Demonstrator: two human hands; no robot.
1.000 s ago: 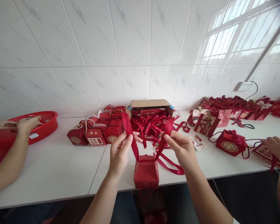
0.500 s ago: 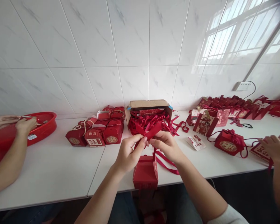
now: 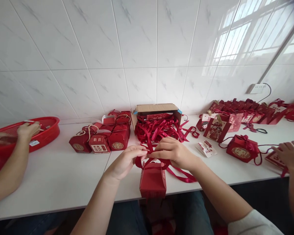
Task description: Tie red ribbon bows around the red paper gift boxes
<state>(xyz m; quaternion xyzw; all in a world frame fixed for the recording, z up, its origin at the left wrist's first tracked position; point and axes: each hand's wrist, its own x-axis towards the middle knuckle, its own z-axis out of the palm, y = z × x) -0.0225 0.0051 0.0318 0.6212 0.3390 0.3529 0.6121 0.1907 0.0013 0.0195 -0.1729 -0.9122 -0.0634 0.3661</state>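
Note:
A small red gift box (image 3: 153,181) stands at the front edge of the white table (image 3: 58,173). A dark red ribbon (image 3: 159,162) runs from its top, and its loose tails trail to the right. My left hand (image 3: 125,162) and my right hand (image 3: 174,151) meet just above the box. Both pinch the ribbon where its ends cross, fingers closed on it.
An open cardboard box (image 3: 156,110) spills red ribbons (image 3: 159,129) behind my hands. Finished red boxes (image 3: 103,135) stand to its left and several more (image 3: 237,112) at the right. A co-worker's hand (image 3: 26,130) rests on a red basin (image 3: 42,129); another person's hand (image 3: 287,155) works at the right.
My hands held the two ribbon ends apart and raised. They came together, crossed the ends, and have now dropped low onto the top of the box.

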